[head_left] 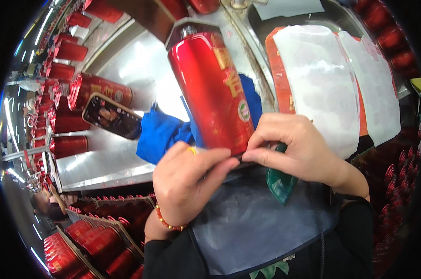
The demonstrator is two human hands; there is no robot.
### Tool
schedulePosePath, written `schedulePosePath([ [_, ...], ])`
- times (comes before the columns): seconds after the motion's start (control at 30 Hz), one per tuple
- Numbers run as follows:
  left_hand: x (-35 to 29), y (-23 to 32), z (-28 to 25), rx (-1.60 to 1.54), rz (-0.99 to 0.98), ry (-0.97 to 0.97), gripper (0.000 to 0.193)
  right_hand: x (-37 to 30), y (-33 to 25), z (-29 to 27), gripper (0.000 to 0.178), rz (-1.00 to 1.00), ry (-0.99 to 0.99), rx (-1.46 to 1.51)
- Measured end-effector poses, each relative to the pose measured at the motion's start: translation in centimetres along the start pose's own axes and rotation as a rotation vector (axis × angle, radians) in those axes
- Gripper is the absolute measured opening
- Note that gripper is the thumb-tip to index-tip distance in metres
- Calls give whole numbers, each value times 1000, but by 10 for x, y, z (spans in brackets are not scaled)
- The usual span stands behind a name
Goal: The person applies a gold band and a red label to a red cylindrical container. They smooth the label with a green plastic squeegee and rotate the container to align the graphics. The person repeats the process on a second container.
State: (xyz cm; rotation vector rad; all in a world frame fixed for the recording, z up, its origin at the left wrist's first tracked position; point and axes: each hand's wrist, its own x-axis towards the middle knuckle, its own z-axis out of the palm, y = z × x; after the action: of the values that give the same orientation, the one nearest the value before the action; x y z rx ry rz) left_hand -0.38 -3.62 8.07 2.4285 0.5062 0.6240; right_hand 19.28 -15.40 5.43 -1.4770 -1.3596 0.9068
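Note:
A glossy red bottle [210, 88] with gold lettering and a round green-and-white mark lies on a bunched blue cloth [164, 132], its metal neck pointing away and its base toward me. My left hand [185, 179] is closed, thumb and forefinger pinched at the base's near edge; what lies between the fingertips is too small to make out. Beside it my right hand [294, 149] has its thumb and forefinger together at the same edge. A green leaf-shaped scraper [281, 183] sticks out below the right hand, tucked in its other fingers.
A phone [112, 116] leans against a red can-like container [101, 90] on the metal table [80, 167]. White sheets [317, 79] lie over orange-red ones at right, near a metal basin [331, 18]. Crates of red bottles [98, 242] stand lower left; a person [52, 204] is beyond.

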Motion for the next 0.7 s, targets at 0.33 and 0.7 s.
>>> schedulePosePath([
  [0.33, -23, -21, 6, -65, -211, 119, 23, -1, 2, 2, 9, 120, -5, 89],
  [0.7, -37, -41, 27, -318, -266, 137, 78, 0, 0, -2, 9, 222, -41, 134],
])
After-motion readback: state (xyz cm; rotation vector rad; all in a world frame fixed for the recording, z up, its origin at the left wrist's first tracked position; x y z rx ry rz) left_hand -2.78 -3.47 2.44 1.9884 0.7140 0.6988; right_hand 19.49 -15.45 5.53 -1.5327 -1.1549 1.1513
